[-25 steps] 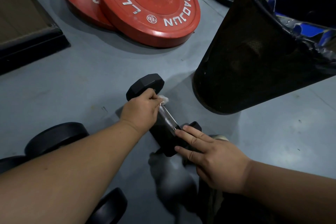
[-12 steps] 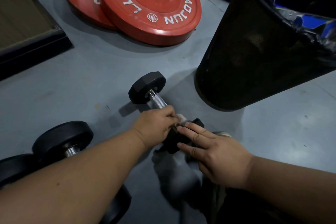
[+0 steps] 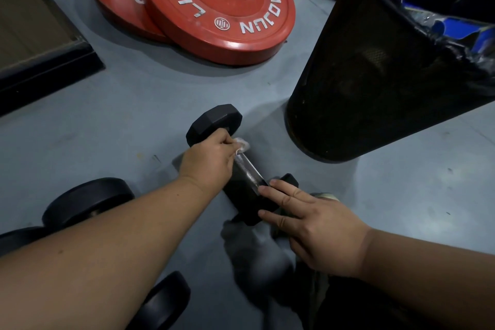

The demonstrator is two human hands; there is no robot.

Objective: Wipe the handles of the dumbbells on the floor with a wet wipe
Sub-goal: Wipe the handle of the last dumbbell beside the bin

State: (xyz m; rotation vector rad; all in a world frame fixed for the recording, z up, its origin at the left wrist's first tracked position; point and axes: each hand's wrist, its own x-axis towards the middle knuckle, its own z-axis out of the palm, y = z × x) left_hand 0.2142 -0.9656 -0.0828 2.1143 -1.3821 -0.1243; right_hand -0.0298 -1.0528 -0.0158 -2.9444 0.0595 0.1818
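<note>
1. Two hands on one hex dumbbell [image 3: 242, 166] on the grey floor [image 3: 134, 126], as I see it: my left hand [image 3: 207, 161] curls round the far end of its handle [image 3: 247, 173], clutching a white wet wipe [image 3: 242, 145].
2. My right hand [image 3: 312, 225] lays straight fingers on the near head.
3. Its long axis runs from near right to far left, beside the black bin [image 3: 375, 75].
</note>
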